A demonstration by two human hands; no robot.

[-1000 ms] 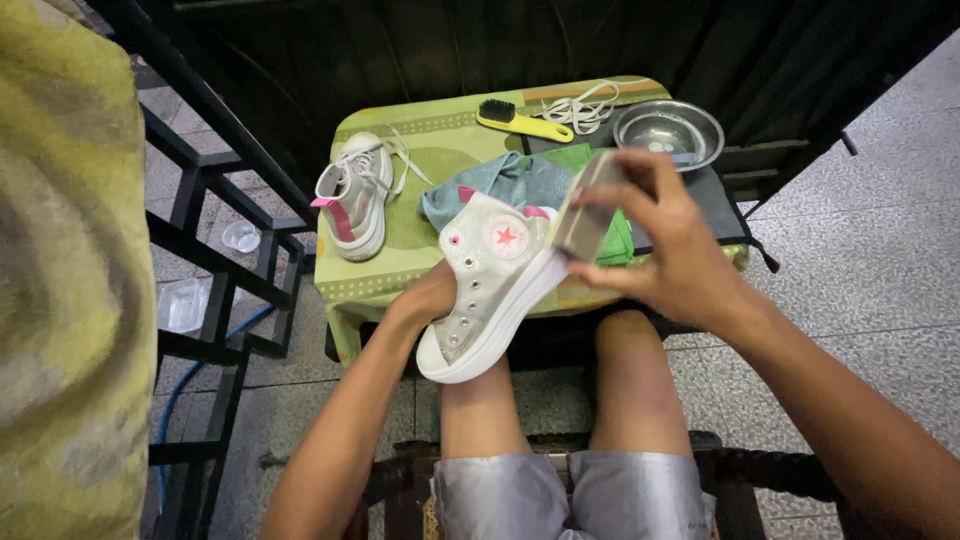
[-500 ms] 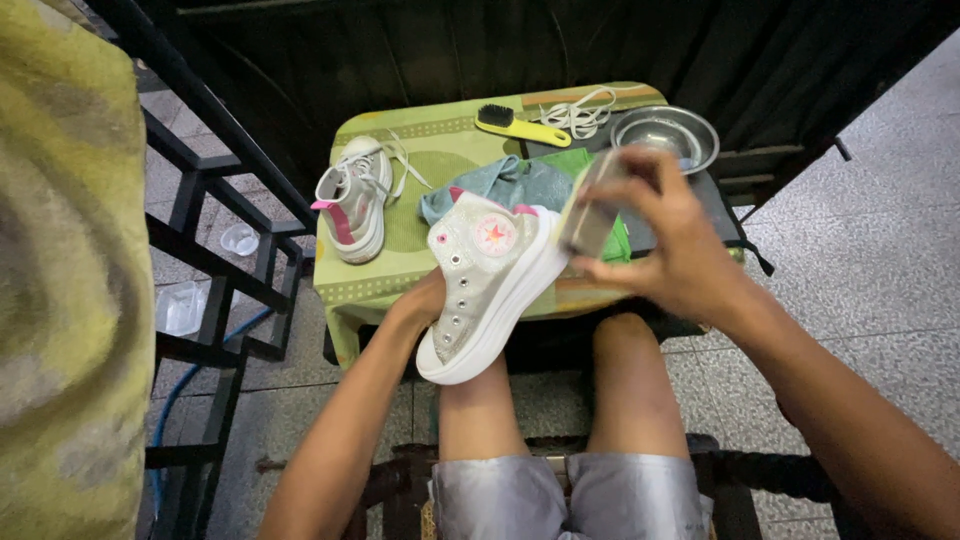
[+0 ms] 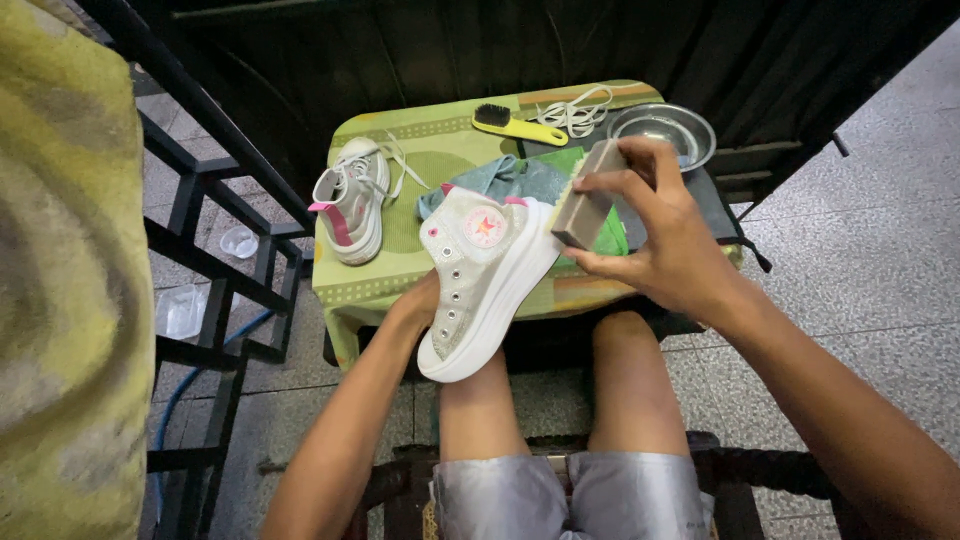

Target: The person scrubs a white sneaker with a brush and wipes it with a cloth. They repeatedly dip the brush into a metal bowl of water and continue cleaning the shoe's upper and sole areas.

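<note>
My left hand (image 3: 418,303) is tucked inside a white high-top sneaker (image 3: 482,272) with a pink star patch, holding it tilted above my knees. My right hand (image 3: 660,225) grips a grey rectangular sponge block (image 3: 587,194) and presses one end against the sneaker's white sole edge near the heel. The matching sneaker (image 3: 350,200), with pink trim and loose laces, stands on the small table (image 3: 420,150) to the left.
A yellow-handled brush (image 3: 518,126), loose white laces (image 3: 575,110) and a metal bowl (image 3: 662,130) lie at the table's back. Teal and green cloths (image 3: 525,178) lie under the held sneaker. A black metal railing (image 3: 200,250) runs along the left; tiled floor to the right.
The view has shifted slightly. The held sneaker has turned a little and the sponge block has slid along its sole edge.
</note>
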